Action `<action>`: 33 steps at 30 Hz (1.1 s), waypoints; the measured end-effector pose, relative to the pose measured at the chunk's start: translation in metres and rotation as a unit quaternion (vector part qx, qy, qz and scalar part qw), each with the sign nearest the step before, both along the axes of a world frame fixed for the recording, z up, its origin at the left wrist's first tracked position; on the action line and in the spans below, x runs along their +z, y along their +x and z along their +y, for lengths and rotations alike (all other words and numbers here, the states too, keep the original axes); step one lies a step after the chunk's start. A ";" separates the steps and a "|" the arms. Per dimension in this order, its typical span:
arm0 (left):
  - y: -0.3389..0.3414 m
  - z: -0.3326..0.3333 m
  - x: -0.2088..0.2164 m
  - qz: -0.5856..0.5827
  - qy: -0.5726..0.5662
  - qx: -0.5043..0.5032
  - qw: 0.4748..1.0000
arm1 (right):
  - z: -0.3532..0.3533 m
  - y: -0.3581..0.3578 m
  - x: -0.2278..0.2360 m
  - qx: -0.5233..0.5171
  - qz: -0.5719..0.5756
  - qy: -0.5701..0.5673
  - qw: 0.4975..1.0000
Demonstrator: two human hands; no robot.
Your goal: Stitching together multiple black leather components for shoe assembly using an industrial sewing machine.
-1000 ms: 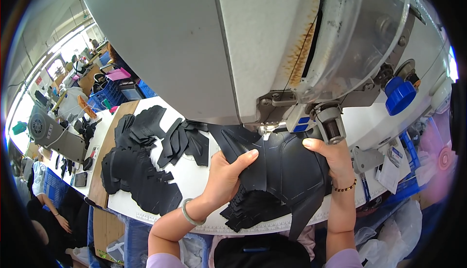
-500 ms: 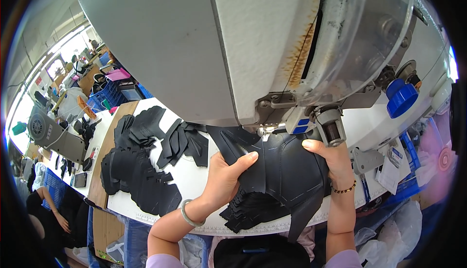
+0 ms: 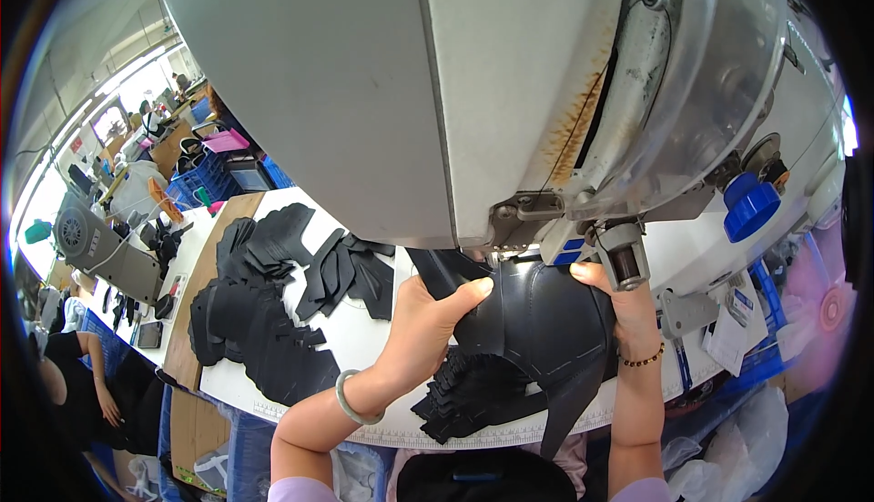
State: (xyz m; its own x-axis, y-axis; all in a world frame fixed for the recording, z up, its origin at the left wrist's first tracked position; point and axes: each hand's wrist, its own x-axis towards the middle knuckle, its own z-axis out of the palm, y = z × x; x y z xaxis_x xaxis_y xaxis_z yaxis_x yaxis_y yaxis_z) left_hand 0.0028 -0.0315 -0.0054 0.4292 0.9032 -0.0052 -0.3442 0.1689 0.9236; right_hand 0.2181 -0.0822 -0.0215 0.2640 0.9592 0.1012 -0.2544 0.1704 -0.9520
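A black leather-like piece with seams and dashed pale lines point(image 3: 555, 320) lies under the head of a sewing machine point(image 3: 364, 92). My left hand point(image 3: 414, 324) grips its left side, thumb on top and fingers tucked beneath. On the right edge my right hand point(image 3: 628, 306) holds it the same way, close to the cylindrical metal fitting point(image 3: 624, 261). The piece's far edge reaches the stitching area point(image 3: 501, 256), where the needle cannot be made out. A long strap-like end point(image 3: 560, 420) hangs toward me. Underneath sits a stack of black cut pieces point(image 3: 469, 393).
More black piles point(image 3: 264, 338) lie left on the white table point(image 3: 364, 402), with a fanned group point(image 3: 346, 274) beside them. A blue knob point(image 3: 751, 206) sticks out at right. Tweezers point(image 3: 683, 365) and papers point(image 3: 728, 334) rest there. Another person point(image 3: 82, 384) sits at far left.
The piece has turned slightly under the machine head, with both hands still on it; my left thumb has moved a little to the right. The whole view has shifted somewhat.
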 end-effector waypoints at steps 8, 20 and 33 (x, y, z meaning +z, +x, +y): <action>0.000 0.001 -0.002 0.019 0.005 0.002 1.000 | 0.004 0.004 -0.012 -0.029 0.031 -0.016 0.999; 0.001 0.002 -0.006 0.034 0.028 0.019 0.999 | 0.004 0.002 -0.008 -0.024 0.009 -0.029 0.999; 0.006 0.005 -0.004 0.025 0.046 0.020 0.998 | 0.007 -0.001 0.006 0.006 0.027 0.015 0.999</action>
